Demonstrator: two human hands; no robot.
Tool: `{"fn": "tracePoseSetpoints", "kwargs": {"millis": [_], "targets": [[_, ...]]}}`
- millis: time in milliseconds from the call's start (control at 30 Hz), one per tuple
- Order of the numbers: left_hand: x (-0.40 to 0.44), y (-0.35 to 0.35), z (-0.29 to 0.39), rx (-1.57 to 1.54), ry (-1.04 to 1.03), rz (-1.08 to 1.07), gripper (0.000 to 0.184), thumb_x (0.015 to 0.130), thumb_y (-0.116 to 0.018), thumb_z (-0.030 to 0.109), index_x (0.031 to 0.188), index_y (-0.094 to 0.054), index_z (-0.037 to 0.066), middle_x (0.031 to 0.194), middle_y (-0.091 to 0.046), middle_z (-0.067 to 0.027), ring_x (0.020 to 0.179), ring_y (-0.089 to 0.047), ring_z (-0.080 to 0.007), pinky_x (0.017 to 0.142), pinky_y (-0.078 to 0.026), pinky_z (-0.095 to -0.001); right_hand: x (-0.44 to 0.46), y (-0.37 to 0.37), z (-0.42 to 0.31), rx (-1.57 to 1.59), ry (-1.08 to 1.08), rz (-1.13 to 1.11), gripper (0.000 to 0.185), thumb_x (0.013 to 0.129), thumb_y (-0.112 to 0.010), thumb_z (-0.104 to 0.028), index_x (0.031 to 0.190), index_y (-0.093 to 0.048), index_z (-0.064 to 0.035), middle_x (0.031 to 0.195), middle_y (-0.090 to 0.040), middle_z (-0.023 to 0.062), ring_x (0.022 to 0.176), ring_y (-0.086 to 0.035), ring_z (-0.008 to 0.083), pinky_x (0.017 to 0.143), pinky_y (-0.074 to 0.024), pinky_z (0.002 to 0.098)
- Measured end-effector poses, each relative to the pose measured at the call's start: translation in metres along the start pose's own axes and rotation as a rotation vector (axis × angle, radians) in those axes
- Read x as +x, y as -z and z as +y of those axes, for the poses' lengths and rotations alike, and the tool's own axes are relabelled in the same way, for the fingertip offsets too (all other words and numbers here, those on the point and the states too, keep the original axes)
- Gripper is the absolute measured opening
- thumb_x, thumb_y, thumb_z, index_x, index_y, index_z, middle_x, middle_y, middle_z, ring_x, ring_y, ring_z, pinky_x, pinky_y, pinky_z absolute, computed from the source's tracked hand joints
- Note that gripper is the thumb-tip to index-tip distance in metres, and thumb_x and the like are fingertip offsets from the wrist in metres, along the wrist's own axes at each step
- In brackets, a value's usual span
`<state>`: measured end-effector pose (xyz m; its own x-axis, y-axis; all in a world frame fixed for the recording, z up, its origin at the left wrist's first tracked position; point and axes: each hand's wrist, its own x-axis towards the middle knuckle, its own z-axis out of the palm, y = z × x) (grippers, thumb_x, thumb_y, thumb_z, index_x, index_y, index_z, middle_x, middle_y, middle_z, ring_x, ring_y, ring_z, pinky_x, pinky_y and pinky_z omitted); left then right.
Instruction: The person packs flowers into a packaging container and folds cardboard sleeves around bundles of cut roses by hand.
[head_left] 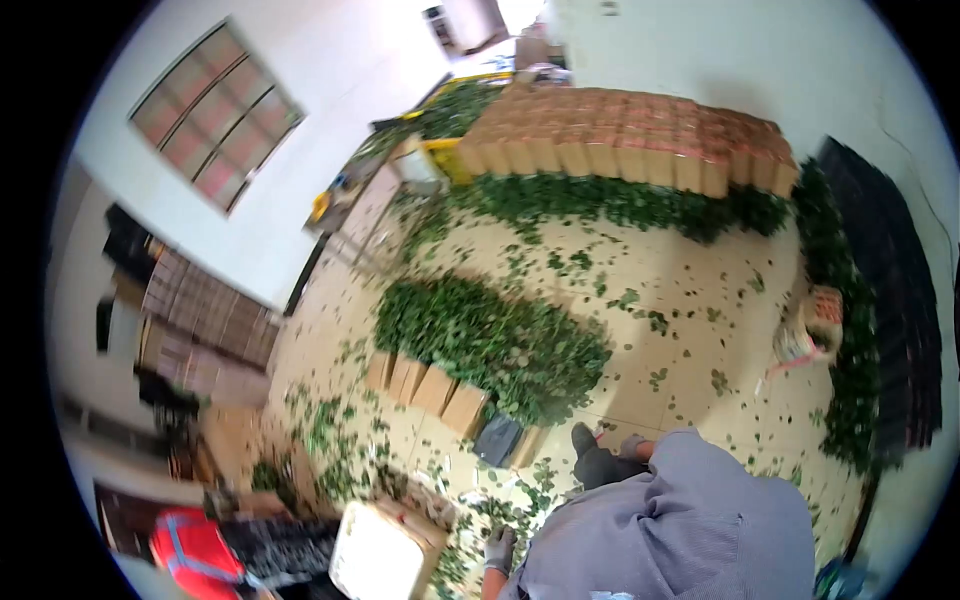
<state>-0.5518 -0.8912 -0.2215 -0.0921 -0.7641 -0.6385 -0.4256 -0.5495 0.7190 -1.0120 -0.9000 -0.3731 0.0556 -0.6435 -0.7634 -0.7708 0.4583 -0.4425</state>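
Observation:
My left hand (500, 548), in a grey glove, hangs low over the leaf-strewn floor with its fingers stretched out and nothing visible in it. To its left is a box-shaped stand (375, 552) with a white top. My right hand (636, 447), also gloved, is beside my dark trouser leg (604, 466); its fingers are too small and blurred to read. Ahead lies a pile of leafy green stems (490, 340), their near ends wrapped in brown cardboard sleeves (434, 390). One dark sleeve (497, 440) is among them.
Along the back wall stand many cardboard-wrapped bundles (620, 140) with green stems. Dark-wrapped bundles (880, 290) line the right wall, near an upright wrapped bundle (810, 325). Cartons (210, 310) are stacked left. A person in red (195, 555) is at lower left. Loose leaves litter the floor.

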Motion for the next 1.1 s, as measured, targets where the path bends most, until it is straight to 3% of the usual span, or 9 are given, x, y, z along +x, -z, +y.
{"fn": "tracePoseSetpoints", "kwargs": {"millis": [400, 500, 567, 600, 700, 767, 900, 1033, 1100], "targets": [[-0.334, -0.130, -0.299, -0.004, 0.495, 0.233, 0.053, 0.094, -0.054, 0.051, 0.118, -0.069, 0.006, 0.107, -0.069, -0.0177, 0.098, -0.064, -0.0292, 0.085, -0.051, -0.0381, -0.042, -0.071, -0.137, -0.460, 0.330, -0.116, 0.048, 0.085, -0.061, -0.044, 0.111, -0.074, -0.0066, 0.117, -0.069, 0.0238, 0.111, -0.065, 0.0434, 0.090, -0.0525, 0.0481], [-0.361, -0.157, -0.314, -0.093, 0.616, 0.288, 0.058, 0.094, -0.051, 0.055, 0.121, -0.070, 0.008, 0.114, -0.069, -0.0215, 0.106, -0.065, -0.0343, 0.092, -0.051, -0.0417, -0.009, -0.106, -0.153, -0.472, 0.771, -0.011, 0.035, 0.085, -0.066, -0.038, 0.091, -0.078, -0.0052, 0.100, -0.072, 0.0229, 0.099, -0.069, 0.0384, 0.085, -0.0533, 0.0474], [-0.370, -0.171, -0.297, -0.350, 0.687, 0.461, 0.061, 0.093, -0.049, 0.058, 0.123, -0.070, 0.009, 0.119, -0.069, -0.0241, 0.112, -0.066, -0.0376, 0.097, -0.051, -0.0440, -0.013, -0.110, -0.188, -0.459, 0.553, -0.403, 0.032, 0.087, -0.064, -0.034, 0.097, -0.077, -0.0072, 0.109, -0.072, 0.0207, 0.105, -0.067, 0.0363, 0.088, -0.0530, 0.0459], [-0.351, -0.184, -0.299, -0.536, 0.561, 0.897, 0.057, 0.092, -0.057, 0.052, 0.110, -0.072, 0.001, 0.080, -0.073, -0.0123, 0.070, -0.069, -0.0232, 0.068, -0.055, -0.0401, -0.003, -0.120, -0.191, -0.744, 0.713, -0.455, 0.032, 0.087, -0.063, -0.035, 0.100, -0.077, -0.0089, 0.103, -0.073, 0.0198, 0.097, -0.070, 0.0347, 0.086, -0.0540, 0.0441], [-0.316, -0.185, -0.274, -0.625, 0.573, 0.981, 0.055, 0.091, -0.060, 0.051, 0.116, -0.072, 0.004, 0.086, -0.074, -0.0145, 0.072, -0.070, -0.0222, 0.069, -0.055, -0.0380, 0.023, -0.148, -0.229, -1.366, 1.091, -0.493, 0.028, 0.087, -0.059, -0.027, 0.101, -0.076, -0.0095, 0.095, -0.074, 0.0182, 0.084, -0.072, 0.0317, 0.078, -0.0540, 0.0415], [-0.299, -0.198, -0.256, -0.771, 0.598, 0.893, 0.059, 0.089, -0.057, 0.055, 0.119, -0.072, 0.006, 0.108, -0.074, -0.0210, 0.103, -0.070, -0.0362, 0.093, -0.053, -0.0429, 0.026, -0.166, -0.262, -1.342, 1.026, -0.539, 0.026, 0.087, -0.059, -0.024, 0.098, -0.075, -0.0080, 0.091, -0.073, 0.0176, 0.080, -0.070, 0.0306, 0.074, -0.0525, 0.0417], [-0.289, -0.233, -0.282, -0.501, 0.549, 0.589, 0.059, 0.086, -0.057, 0.058, 0.115, -0.075, 0.010, 0.114, -0.072, -0.0216, 0.106, -0.068, -0.0402, 0.094, -0.052, -0.0451, 0.035, -0.231, -0.330, -1.200, 0.933, -0.594, 0.021, 0.088, -0.059, -0.020, 0.092, -0.073, -0.0050, 0.084, -0.072, 0.0164, 0.071, -0.068, 0.0284, 0.064, -0.0493, 0.0421], [-0.313, -0.243, -0.306, -0.656, 0.716, 0.670, 0.063, 0.086, -0.055, 0.062, 0.119, -0.074, 0.012, 0.118, -0.072, -0.0202, 0.111, -0.067, -0.0394, 0.095, -0.051, -0.0433, 0.053, -0.326, -0.392, -1.041, 0.955, -0.706, 0.019, 0.088, -0.059, -0.016, 0.085, -0.071, -0.0020, 0.078, -0.071, 0.0152, 0.062, -0.065, 0.0263, 0.055, -0.0461, 0.0424], [-0.355, -0.204, -0.277, -0.730, 0.802, 0.678, 0.064, 0.086, -0.055, 0.062, 0.123, -0.072, 0.011, 0.120, -0.071, -0.0202, 0.112, -0.067, -0.0376, 0.095, -0.051, -0.0424, 0.058, -0.363, -0.419, -0.854, 0.682, -0.942, 0.018, 0.088, -0.061, -0.016, 0.082, -0.070, -0.0012, 0.076, -0.071, 0.0150, 0.061, -0.065, 0.0255, 0.052, -0.0445, 0.0427]]}}
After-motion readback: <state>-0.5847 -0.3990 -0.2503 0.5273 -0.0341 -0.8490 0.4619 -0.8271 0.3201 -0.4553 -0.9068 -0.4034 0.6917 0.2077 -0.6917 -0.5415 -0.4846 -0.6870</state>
